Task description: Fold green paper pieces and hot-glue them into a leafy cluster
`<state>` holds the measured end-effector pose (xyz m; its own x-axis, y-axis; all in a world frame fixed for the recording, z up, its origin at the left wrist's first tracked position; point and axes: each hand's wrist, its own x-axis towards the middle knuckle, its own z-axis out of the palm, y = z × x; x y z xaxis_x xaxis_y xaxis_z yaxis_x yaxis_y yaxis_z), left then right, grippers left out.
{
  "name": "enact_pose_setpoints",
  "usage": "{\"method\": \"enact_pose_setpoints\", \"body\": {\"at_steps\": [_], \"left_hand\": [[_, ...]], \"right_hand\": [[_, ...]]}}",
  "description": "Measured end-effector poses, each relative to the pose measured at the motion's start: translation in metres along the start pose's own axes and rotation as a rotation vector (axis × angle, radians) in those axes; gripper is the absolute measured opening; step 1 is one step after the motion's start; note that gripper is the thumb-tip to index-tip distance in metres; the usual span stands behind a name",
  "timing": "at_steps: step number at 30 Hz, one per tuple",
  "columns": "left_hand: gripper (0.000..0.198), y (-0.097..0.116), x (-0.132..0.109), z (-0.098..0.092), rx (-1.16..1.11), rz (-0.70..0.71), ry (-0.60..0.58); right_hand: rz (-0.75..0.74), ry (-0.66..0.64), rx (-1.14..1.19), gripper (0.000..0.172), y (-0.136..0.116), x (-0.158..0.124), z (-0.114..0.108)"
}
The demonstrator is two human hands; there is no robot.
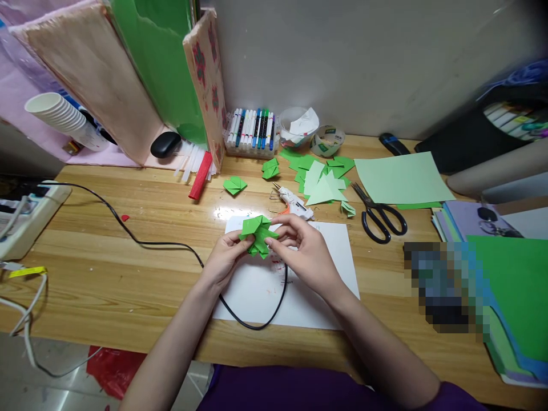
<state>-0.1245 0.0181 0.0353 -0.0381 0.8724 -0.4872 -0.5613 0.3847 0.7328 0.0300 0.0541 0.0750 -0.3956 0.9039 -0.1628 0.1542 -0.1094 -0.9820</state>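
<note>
A folded green paper piece with pointed, leaf-like flaps is held up between both hands over a white sheet. My left hand pinches its left side between thumb and fingers. On the right side, my right hand grips it with the thumb in front and the fingers curled behind. Just beyond the hands lies a white hot glue gun, its nozzle pointing to the back left. Two smaller folded green paper pieces, one at the left and one farther back, rest on the wooden desk.
Black scissors lie right of a pile of green paper cutouts. A black cord crosses the desk and loops over the white sheet. Markers stand at the back, coloured paper at right, a power strip at left.
</note>
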Motion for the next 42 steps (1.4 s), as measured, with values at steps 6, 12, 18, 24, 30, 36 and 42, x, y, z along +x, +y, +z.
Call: {"method": "enact_pose_setpoints", "body": {"at_steps": [6, 12, 18, 24, 30, 36, 42], "left_hand": [[0.028, 0.01, -0.003, 0.003, -0.169, -0.143, -0.026], [0.014, 0.019, -0.008, 0.006, -0.34, -0.461, 0.0], [0.02, 0.018, -0.01, 0.007, -0.267, -0.537, -0.162], [0.064, 0.022, -0.016, 0.007, 0.077, -0.092, -0.101], [0.032, 0.018, -0.013, 0.004, 0.488, 0.175, 0.009], [0.031, 0.016, -0.012, 0.002, 0.525, 0.176, 0.059], [0.027, 0.014, -0.014, 0.007, 0.551, 0.234, 0.082]], "right_hand": [[-0.291, -0.077, -0.124, 0.039, -0.009, 0.007, -0.013], [-0.687, -0.296, -0.544, 0.019, -0.017, 0.026, -0.033], [-0.487, -0.338, -0.437, 0.007, -0.01, 0.032, -0.027], [0.027, -0.218, -0.12, 0.02, 0.006, 0.033, -0.02], [0.137, -0.253, -0.034, 0.025, 0.015, 0.033, -0.015], [0.166, -0.211, 0.005, 0.026, 0.01, 0.029, -0.01], [0.198, -0.203, 0.067, 0.028, 0.013, 0.025, -0.009]]}}
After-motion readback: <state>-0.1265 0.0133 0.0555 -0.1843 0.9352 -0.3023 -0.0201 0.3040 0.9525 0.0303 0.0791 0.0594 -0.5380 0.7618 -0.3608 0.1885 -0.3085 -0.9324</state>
